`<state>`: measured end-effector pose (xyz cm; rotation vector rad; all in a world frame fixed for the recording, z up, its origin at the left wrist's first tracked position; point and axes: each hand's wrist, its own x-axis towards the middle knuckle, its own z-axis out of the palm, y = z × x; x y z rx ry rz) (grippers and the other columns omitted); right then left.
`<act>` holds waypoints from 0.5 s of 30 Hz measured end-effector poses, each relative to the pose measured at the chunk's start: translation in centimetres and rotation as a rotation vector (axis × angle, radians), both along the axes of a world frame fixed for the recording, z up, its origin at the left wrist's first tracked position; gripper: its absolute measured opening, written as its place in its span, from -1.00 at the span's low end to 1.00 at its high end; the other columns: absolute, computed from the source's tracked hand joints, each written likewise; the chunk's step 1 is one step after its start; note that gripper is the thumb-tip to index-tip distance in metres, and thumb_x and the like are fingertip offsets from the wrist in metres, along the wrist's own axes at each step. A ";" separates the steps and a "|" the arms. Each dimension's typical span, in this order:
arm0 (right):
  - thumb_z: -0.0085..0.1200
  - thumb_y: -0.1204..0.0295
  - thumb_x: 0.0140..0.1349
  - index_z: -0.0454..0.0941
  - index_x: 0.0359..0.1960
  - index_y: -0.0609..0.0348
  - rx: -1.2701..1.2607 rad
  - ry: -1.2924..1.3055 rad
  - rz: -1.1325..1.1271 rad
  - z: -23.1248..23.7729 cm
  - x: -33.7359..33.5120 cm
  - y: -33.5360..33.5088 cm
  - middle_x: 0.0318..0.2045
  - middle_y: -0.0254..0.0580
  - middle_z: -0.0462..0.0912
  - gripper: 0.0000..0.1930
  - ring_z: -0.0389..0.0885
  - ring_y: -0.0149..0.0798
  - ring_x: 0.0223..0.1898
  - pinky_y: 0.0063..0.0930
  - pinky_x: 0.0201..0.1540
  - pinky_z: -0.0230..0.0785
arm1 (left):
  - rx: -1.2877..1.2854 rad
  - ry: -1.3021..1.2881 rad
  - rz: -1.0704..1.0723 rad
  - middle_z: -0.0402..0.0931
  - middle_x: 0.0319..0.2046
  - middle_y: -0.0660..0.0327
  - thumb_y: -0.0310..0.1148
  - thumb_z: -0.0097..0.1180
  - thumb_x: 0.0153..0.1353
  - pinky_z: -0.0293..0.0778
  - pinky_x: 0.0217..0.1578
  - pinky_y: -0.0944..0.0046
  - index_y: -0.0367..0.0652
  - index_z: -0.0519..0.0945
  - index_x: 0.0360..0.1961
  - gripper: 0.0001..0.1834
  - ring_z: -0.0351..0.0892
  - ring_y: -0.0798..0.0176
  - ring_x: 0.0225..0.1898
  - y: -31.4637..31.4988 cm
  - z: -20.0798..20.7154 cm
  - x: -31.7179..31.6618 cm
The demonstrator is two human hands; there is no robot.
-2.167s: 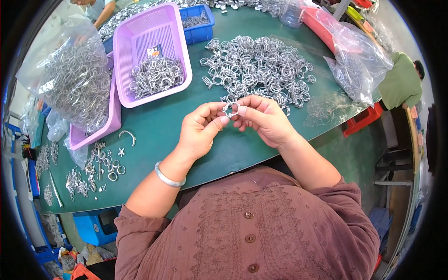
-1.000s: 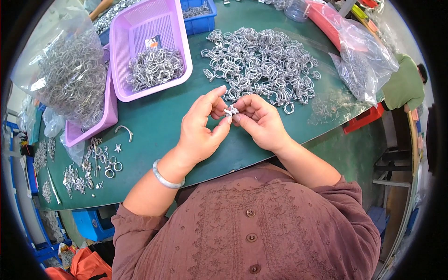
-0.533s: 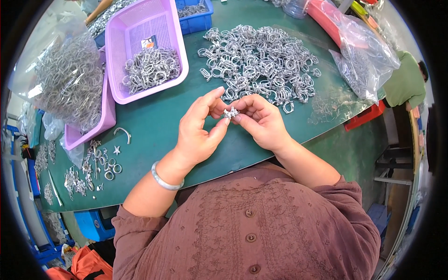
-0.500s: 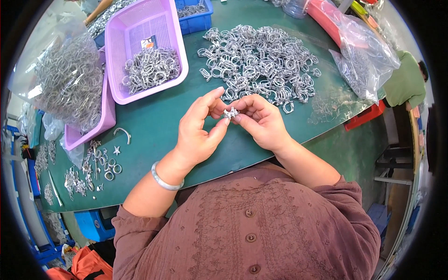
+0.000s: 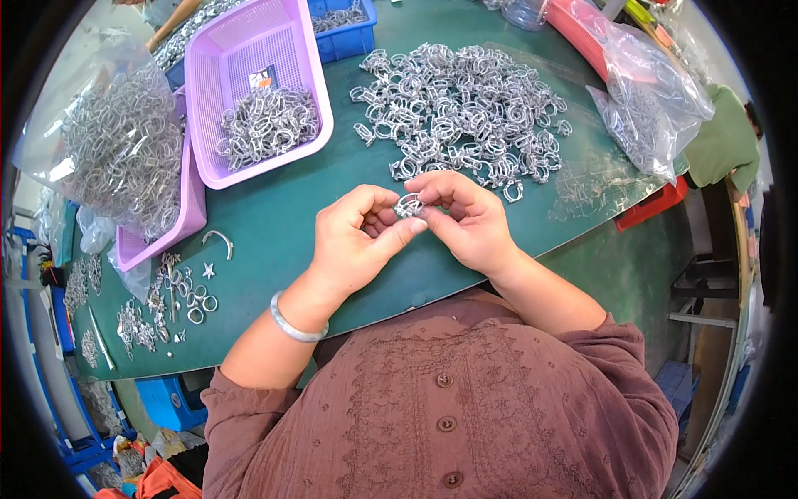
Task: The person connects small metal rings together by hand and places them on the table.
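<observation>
A small silver-coloured ring (image 5: 408,205) is pinched between my two hands above the green table's near edge. My left hand (image 5: 356,237) grips it with thumb and fingers from the left; a pale bangle (image 5: 297,321) circles that wrist. From the right, the fingertips of my right hand (image 5: 468,220) close on the same ring. Part of the ring is hidden by fingertips. Just beyond my hands spreads a large heap of similar silver rings (image 5: 465,104), with one loose ring (image 5: 513,192) at its near edge.
A purple basket (image 5: 204,125) with more rings stands at the back left, beside a clear bag (image 5: 125,145) of rings. Loose rings (image 5: 196,303), a star (image 5: 209,270) and a pointed metal tool (image 5: 100,339) lie at left. Another filled bag (image 5: 644,108) sits far right, near a person in green (image 5: 721,141).
The ring has turned between my fingers, so its open loop now shows on top. My left fingers have curled in closer around it.
</observation>
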<state>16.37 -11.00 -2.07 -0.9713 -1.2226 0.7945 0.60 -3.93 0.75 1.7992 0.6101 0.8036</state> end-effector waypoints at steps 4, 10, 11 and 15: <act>0.00 0.75 0.05 0.43 -0.21 0.28 0.111 -0.034 0.007 0.0 0.0 0.2 -0.07 -0.13 0.42 -0.75 0.47 -0.35 -0.11 -0.51 -0.09 0.38 | 0.044 -0.037 0.021 0.55 -0.43 0.27 -0.53 0.25 0.00 0.43 -0.45 0.51 -0.28 0.52 -0.22 -0.72 0.47 0.52 -0.46 0.2 -0.5 0.2; -0.03 0.78 0.05 0.36 -0.06 0.28 0.126 0.071 0.049 0.0 0.0 0.2 -0.02 -0.13 0.38 -0.63 0.42 -0.31 -0.01 -0.43 0.00 0.33 | 0.090 -0.071 -0.007 0.55 -0.35 0.25 -0.60 0.19 0.00 0.47 -0.36 0.45 -0.28 0.52 -0.18 -0.71 0.52 0.46 -0.37 0.3 -0.6 0.3; -0.03 0.78 0.05 0.36 -0.06 0.28 0.125 0.072 0.048 -0.1 0.0 0.2 -0.02 -0.13 0.38 -0.63 0.42 -0.31 -0.01 -0.43 0.00 0.33 | 0.089 -0.070 -0.008 0.55 -0.35 0.25 -0.60 0.19 0.00 0.47 -0.36 0.45 -0.28 0.52 -0.18 -0.71 0.52 0.46 -0.37 0.3 -0.5 0.4; -0.03 0.77 0.07 0.32 0.00 0.27 0.124 0.085 0.053 -0.1 0.0 0.1 -0.03 -0.15 0.39 -0.58 0.43 -0.31 -0.02 -0.43 0.01 0.33 | 0.072 -0.098 -0.025 0.55 -0.34 0.24 -0.62 0.18 0.00 0.47 -0.35 0.45 -0.28 0.51 -0.18 -0.70 0.52 0.46 -0.35 0.3 -0.7 0.4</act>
